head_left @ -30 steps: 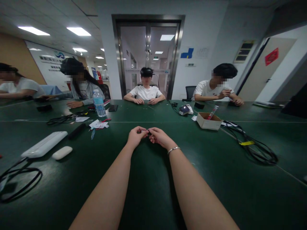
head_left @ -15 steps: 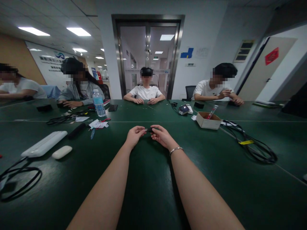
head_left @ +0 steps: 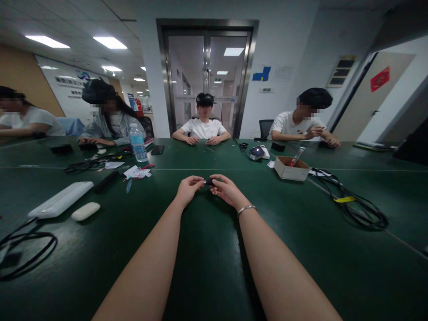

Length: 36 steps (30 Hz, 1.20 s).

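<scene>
Over the green table (head_left: 210, 249), my two hands meet around a small black piece with a silvery end (head_left: 209, 182). My right hand (head_left: 228, 189) pinches its black body between thumb and fingers. At the silvery end, the fingertips of my left hand (head_left: 187, 189) are closed. Whether the silvery end is a separate part is too small to tell, and the fingers partly hide it. A metal bracelet (head_left: 246, 209) circles my right wrist.
To the left lie a white power-bank-like case (head_left: 62, 200), a white rounded case (head_left: 86, 211) and black cable (head_left: 30, 258). Farther off stand a water bottle (head_left: 137, 143) and papers (head_left: 137, 172). A small box (head_left: 290, 169) and coiled cable (head_left: 354, 205) sit right. Several people sit around the table.
My hands stay almost in place, and the silvery end and black body now appear closer in line. Across the table at left, a person's hand has shifted slightly.
</scene>
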Each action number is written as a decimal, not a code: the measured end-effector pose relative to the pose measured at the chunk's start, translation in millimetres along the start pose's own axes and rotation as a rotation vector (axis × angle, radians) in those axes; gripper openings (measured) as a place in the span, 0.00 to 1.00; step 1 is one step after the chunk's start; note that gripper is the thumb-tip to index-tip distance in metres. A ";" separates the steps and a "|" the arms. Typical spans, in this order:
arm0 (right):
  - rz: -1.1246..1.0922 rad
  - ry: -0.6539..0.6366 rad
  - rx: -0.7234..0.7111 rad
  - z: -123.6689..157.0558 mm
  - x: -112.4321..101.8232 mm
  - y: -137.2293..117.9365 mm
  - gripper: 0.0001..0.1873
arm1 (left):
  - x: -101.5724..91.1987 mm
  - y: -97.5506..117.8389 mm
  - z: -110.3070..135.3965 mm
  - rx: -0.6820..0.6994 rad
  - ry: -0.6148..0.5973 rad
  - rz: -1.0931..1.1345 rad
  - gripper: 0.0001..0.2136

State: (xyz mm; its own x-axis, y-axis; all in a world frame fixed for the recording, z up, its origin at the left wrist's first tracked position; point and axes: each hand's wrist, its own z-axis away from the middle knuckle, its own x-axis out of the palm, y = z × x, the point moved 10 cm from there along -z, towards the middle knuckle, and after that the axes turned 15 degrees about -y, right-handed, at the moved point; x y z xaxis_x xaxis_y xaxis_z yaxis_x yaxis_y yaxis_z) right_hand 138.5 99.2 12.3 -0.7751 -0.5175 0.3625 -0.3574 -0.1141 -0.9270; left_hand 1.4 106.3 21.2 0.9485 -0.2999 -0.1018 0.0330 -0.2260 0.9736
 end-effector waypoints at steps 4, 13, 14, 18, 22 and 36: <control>-0.005 -0.007 0.006 0.0 0.0 0.2 0.08 | -0.5 -0.7 -0.4 -0.005 0.005 -0.001 0.15; 0.005 -0.010 0.003 -0.9 -0.6 1.2 0.09 | -2.4 -2.3 -1.2 -0.014 0.023 0.023 0.14; 0.007 -0.010 0.001 -1.0 -0.8 1.1 0.09 | -2.3 -1.0 -0.5 -0.015 0.027 0.020 0.14; 0.008 -0.012 -0.003 -0.7 -0.7 0.7 0.10 | -2.0 2.9 1.7 -0.021 0.042 -0.002 0.14; 0.000 0.012 0.011 0.4 -1.8 1.6 0.11 | -1.6 3.0 0.9 -0.013 0.040 0.000 0.14; -0.005 -0.012 -0.009 -1.4 -4.3 3.1 0.11 | -5.4 -1.7 -2.1 -0.014 0.049 -0.005 0.18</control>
State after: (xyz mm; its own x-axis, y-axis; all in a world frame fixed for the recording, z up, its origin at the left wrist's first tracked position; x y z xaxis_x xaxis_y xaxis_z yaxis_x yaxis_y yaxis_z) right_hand 140.0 102.3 8.0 -0.7669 -0.5269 0.3664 -0.3661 -0.1096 -0.9241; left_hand -3.1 110.3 20.5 0.9627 -0.2527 -0.0963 0.0414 -0.2142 0.9759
